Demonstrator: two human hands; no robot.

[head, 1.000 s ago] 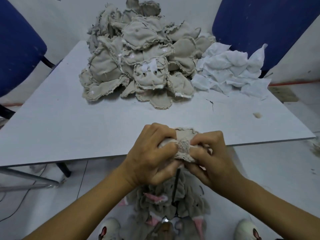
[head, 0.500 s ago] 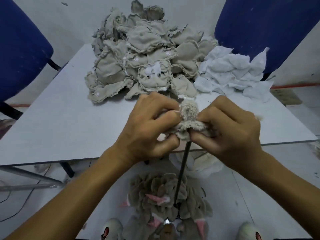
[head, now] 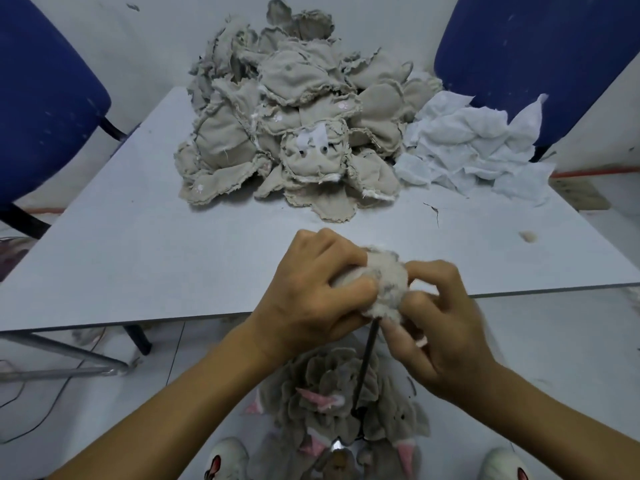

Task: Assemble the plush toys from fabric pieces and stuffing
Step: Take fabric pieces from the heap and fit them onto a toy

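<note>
Left hand (head: 308,292) and right hand (head: 446,327) fingers pinch a fuzzy plush piece (head: 386,289) — mostly hidden, shape unclear.

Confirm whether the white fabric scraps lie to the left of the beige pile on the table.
No, the white fabric scraps lie on the right of the beige pile, at the table's far right corner.

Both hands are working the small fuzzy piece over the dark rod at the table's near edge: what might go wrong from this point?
1. The plush piece, pinched by the left hand and right hand, sits on a thin dark rod; hard pushing may poke through the fabric or jab a finger.
2. It is held over the table edge; a slip would likely drop it among the plush toys on the floor.
</note>
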